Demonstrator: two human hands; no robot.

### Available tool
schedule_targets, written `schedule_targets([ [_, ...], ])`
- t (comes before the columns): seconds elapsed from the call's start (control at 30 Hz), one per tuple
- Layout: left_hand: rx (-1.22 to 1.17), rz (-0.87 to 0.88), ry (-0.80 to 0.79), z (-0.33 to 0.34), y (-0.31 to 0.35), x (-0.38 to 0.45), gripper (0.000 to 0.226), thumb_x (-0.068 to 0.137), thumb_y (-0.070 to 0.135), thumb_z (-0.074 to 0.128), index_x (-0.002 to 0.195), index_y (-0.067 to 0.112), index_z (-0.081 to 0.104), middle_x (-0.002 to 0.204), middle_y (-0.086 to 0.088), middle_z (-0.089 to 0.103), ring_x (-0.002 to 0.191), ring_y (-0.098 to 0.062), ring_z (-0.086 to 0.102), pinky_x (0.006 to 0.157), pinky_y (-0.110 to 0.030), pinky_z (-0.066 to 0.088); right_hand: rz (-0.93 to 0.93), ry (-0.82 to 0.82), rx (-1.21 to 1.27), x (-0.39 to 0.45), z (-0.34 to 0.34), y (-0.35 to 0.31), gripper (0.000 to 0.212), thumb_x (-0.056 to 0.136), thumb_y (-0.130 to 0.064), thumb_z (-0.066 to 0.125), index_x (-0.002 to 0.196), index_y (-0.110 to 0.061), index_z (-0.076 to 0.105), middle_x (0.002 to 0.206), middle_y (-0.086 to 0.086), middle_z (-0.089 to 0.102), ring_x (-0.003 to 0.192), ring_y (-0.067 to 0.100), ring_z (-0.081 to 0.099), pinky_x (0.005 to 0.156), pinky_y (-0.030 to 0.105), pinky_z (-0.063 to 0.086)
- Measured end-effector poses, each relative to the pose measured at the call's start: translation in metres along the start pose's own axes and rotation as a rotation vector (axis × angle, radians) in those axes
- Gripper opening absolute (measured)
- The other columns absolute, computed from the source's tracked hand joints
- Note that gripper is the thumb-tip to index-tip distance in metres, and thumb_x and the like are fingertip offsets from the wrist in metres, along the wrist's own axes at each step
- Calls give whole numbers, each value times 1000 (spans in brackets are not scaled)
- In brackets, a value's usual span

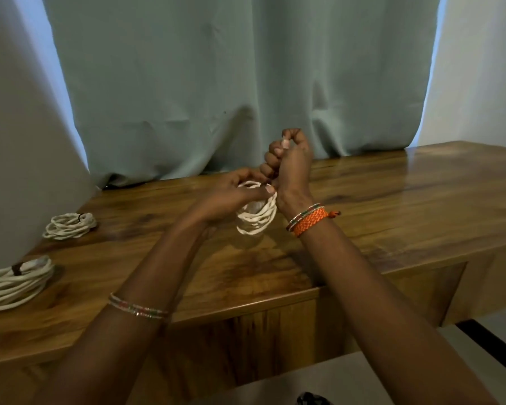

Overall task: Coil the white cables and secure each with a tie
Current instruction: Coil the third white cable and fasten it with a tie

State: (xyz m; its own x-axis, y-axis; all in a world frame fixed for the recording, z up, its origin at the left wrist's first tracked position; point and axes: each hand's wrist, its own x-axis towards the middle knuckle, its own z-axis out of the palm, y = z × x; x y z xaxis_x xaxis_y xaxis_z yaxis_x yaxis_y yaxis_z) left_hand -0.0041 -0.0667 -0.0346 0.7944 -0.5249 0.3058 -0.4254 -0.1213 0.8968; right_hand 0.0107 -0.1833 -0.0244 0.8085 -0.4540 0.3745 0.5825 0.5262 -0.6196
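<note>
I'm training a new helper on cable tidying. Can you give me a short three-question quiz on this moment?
1. How many finished coils lie on the wooden table apart from the one in hand?
2. True or false: the held coil rests flat on the table.
3. Which wrist wears the orange braided band: A left, B right?

Key
1. Two: the far coil and the near coil, each with a dark tie.
2. False: the left hand holds it up while the right hand works at its top.
3. B
</note>
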Motion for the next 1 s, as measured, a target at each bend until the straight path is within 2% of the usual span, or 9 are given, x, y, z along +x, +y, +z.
schedule_targets([
  [0.13,-106,27,-33,-2,-3,11,19,79,1,66,76,17,56,75,2,66,69,-11,63,67,-24,51,41,-14,89,3,4,-2,32,81,9,20,70,-17,35,43,-8,31,35,6,19,38,13,16],
  [0.27,-129,67,-22,-9,-13,10,12,86,4,59,85,17,58,71,12,68,66,0,62,62,-14,50,31,-85,14,7,-10,2,33,79,13,21,72,-16,35,45,-7,34,35,6,25,38,15,21],
  [0.4,-345,1,-135,-15,-22,6,15,82,18,54,95,19,60,80,11,68,72,-2,63,65,-17,52,29,-170,-85,10,-27,0,34,81,14,22,75,-16,36,49,-7,37,40,6,33,41,18,29],
  [0.47,-304,20,-77,-10,-26,10,12,87,13,53,92,20,61,77,11,69,71,-3,62,66,-19,50,53,-165,-99,10,-30,-1,35,80,16,22,74,-16,36,52,-5,37,42,7,36,43,19,31],
  [0.6,-49,165,124,-3,-34,14,19,89,-1,54,84,16,60,64,16,66,62,4,56,61,-12,43,126,-142,-203,7,-34,-2,32,88,12,27,76,-14,40,64,2,41,54,11,44,49,21,39],
  [0.7,46,234,154,-5,-37,12,10,88,-2,56,88,6,60,62,20,65,56,9,55,56,-5,39,110,-178,-345,5,-39,-3,21,95,3,40,83,-12,49,69,4,51,61,13,53,53,21,47],
  [0.8,51,262,159,-3,-38,11,8,87,-4,57,93,0,59,60,18,64,54,9,55,55,-4,38,27,-271,-504,5,-45,-5,9,94,0,50,91,-6,57,75,6,59,65,12,60,57,20,53],
  [0.93,40,245,168,-7,-39,13,6,87,-1,58,90,3,60,64,15,64,56,7,56,56,-5,39,-24,-391,-648,4,-53,-17,17,92,5,50,102,4,63,87,10,66,79,13,67,73,21,57],
  [1.0,45,239,163,-9,-39,14,10,88,0,58,86,9,60,66,14,64,58,7,56,57,-5,39,-62,-425,-734,3,-53,-22,19,91,8,51,104,5,65,86,6,68,81,10,68,75,21,57],
])
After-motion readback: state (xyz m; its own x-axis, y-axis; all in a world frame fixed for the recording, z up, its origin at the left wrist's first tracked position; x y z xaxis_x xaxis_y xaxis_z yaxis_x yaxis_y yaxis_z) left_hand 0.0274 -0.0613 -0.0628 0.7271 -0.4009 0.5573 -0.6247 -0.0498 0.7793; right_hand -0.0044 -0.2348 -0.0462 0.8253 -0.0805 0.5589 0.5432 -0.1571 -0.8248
